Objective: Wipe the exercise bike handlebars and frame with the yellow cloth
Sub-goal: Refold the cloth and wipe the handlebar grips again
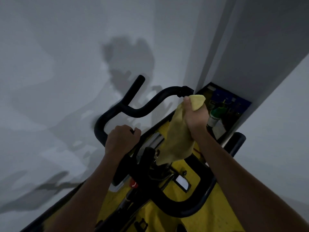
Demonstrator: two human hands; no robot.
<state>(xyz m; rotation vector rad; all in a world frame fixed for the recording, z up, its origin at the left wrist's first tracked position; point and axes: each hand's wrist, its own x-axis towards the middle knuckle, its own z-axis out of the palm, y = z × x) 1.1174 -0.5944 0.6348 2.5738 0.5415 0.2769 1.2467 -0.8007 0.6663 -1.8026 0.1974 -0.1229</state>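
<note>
While left hand (122, 139) grips handlebars (142, 108), right hand (195, 114) clutches yellow cloth (177, 141)

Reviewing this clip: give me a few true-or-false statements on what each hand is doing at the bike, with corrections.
1. The right hand grips the yellow cloth. True.
2. The left hand holds a spray bottle. False: it is curled around the black handlebar.
3. The cloth lies flat on the floor. False: it hangs from the right hand, bunched above the fist.
4. The cloth is near the far right tip of the handlebar. True.
5. Both hands are open and idle. False: both grip something.
</note>
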